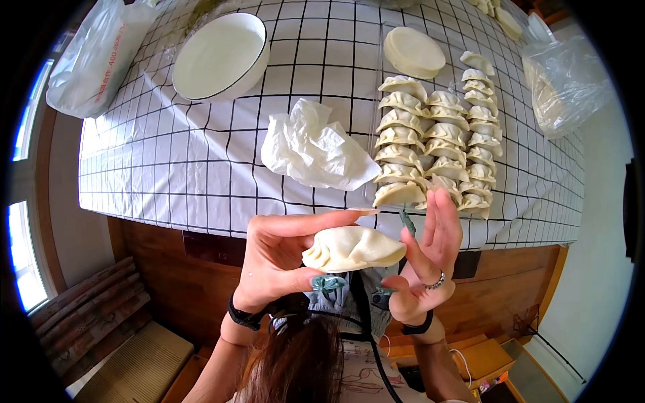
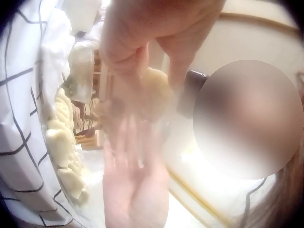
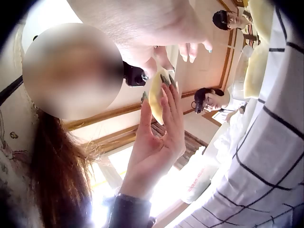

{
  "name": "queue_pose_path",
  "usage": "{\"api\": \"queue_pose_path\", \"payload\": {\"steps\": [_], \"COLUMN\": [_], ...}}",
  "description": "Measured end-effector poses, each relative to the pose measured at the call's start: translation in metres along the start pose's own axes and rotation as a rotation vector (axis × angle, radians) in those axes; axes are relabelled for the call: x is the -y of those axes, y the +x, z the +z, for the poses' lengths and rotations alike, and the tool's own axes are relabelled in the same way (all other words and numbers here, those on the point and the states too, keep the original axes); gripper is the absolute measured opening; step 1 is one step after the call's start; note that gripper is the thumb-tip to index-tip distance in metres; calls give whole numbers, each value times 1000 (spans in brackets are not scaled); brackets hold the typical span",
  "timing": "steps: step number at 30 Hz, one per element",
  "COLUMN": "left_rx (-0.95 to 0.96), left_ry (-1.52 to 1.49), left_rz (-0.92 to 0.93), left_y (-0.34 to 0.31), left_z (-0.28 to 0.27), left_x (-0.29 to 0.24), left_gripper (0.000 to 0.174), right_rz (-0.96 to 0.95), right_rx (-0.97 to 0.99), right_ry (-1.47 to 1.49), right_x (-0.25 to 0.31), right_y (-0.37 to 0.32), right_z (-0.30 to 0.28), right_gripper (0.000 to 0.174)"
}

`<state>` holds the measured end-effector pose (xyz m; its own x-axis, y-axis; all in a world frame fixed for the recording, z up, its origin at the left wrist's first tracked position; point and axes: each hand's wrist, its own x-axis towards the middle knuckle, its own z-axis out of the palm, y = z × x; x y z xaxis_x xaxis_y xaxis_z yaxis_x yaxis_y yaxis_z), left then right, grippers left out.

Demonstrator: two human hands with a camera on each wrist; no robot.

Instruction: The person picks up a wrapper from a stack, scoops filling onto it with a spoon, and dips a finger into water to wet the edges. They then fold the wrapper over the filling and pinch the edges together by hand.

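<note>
A pleated dumpling point(image 1: 354, 248) is pinched between the fingers and thumb of the left hand point(image 1: 279, 252), in front of the table's near edge. At the dumpling's other end is the right hand point(image 1: 430, 262), its fingers extended and spread from the thumb; whether it touches the dumpling is unclear. From the side, the right wrist view shows the dumpling point(image 3: 156, 97) held by the left hand point(image 3: 159, 137). The left wrist view is hazy, with the dumpling point(image 2: 156, 92) below the left hand point(image 2: 156, 28) and the right hand point(image 2: 137, 190) palm up.
Rows of dumplings point(image 1: 447, 134) and stacked wrappers point(image 1: 414, 52) lie at the right of the checked tablecloth point(image 1: 188, 161). Crumpled tissue point(image 1: 316, 148), a white bowl point(image 1: 222, 57) and plastic bags point(image 1: 101, 57) are also there. Two people point(image 3: 209, 100) appear in the right wrist view.
</note>
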<state>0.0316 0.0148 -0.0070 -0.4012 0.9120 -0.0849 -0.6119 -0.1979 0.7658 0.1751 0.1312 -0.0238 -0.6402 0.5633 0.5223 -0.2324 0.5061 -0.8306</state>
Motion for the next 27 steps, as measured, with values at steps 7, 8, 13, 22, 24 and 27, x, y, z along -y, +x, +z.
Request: {"api": "queue_pose_path", "payload": {"steps": [7, 8, 13, 22, 24, 27], "left_rx": [-57, -57, 14, 17, 9, 34], "left_ry": [66, 65, 108, 82, 89, 104], "left_rz": [-63, -63, -31, -52, -53, -40], "left_y": [-3, -3, -1, -2, -3, -1], "left_z": [5, 3, 1, 1, 0, 0], "left_x": [-4, -4, -5, -3, -3, -5], "left_gripper": [64, 64, 64, 63, 62, 61], "right_rz": [-32, -34, -58, -75, -62, -136], "right_rx": [-56, -67, -97, -64, -28, -33], "right_ry": [-39, -20, 73, 157, 117, 101], "right_x": [1, 1, -4, -10, -7, -8], "right_y": [4, 4, 10, 16, 17, 21], "right_z": [8, 8, 9, 6, 5, 6], "right_gripper": [38, 37, 34, 25, 28, 30]}}
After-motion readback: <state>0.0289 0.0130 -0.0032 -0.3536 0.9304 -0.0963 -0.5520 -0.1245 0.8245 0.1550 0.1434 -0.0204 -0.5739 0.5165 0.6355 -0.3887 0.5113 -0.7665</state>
